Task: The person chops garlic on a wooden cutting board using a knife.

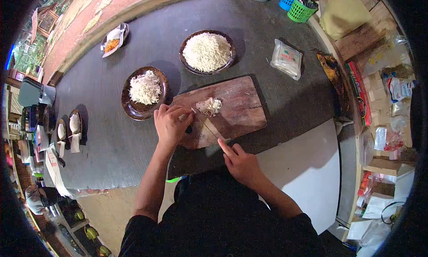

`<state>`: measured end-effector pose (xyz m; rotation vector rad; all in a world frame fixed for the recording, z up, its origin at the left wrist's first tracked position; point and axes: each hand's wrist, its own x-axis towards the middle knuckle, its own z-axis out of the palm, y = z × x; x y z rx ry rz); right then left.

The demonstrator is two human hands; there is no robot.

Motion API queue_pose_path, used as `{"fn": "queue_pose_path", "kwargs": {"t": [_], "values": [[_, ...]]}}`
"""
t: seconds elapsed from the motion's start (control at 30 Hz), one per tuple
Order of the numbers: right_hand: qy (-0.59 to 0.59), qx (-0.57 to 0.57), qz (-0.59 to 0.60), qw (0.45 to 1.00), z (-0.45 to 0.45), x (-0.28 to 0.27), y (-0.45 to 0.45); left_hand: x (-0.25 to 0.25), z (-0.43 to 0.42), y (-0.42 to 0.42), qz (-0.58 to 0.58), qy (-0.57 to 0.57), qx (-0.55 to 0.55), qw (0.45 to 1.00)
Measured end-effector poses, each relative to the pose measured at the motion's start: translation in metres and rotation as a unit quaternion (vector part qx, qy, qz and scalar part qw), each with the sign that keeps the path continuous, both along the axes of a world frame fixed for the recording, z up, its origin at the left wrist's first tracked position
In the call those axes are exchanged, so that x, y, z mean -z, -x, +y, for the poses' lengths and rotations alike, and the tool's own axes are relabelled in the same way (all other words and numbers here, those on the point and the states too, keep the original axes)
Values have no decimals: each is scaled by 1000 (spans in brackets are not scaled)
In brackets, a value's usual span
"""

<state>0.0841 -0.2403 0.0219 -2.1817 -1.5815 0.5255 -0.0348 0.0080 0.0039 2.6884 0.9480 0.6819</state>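
On the dark table lies a wooden cutting board (245, 96) with a small heap of pale, finely sliced food (209, 106) on it. My right hand (242, 164) is closed around the handle of a knife (213, 130), its blade slanting across the board towards my left fingertips. My left hand (172, 125) rests at the board's left edge, fingers bent and pressed together. What those fingers hold is mostly hidden; only a tiny pale end shows by the blade. Just beyond that hand stands a brown bowl (128, 106) of pale shreds (145, 87).
A second brown bowl (182, 56) heaped with white shreds sits farther back. A plate (126, 33) with orange food and a spoon is at far left. A plastic packet (286, 59) lies right. Baskets (302, 10) stand at the back, small dishes (75, 123) at left.
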Motion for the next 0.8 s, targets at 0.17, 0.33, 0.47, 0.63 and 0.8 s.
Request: {"fn": "queue_pose_path", "kwargs": {"t": [0.17,0.33,0.47,0.63,0.8], "values": [[31,3,0,1000,11,-5,0,0,-1,-2,-8,4,-7,1000],[-31,14,13,999,26,7,2,0,-3,-1,6,-15,-9,1000],[-50,14,8,999,22,13,2,1,-2,1,-4,-35,-3,999],[6,18,-2,1000,3,2,0,-3,-4,0,1,-18,-9,1000],[-15,7,-15,1000,-3,2,4,1,-3,1,-9,-5,-2,1000]]}}
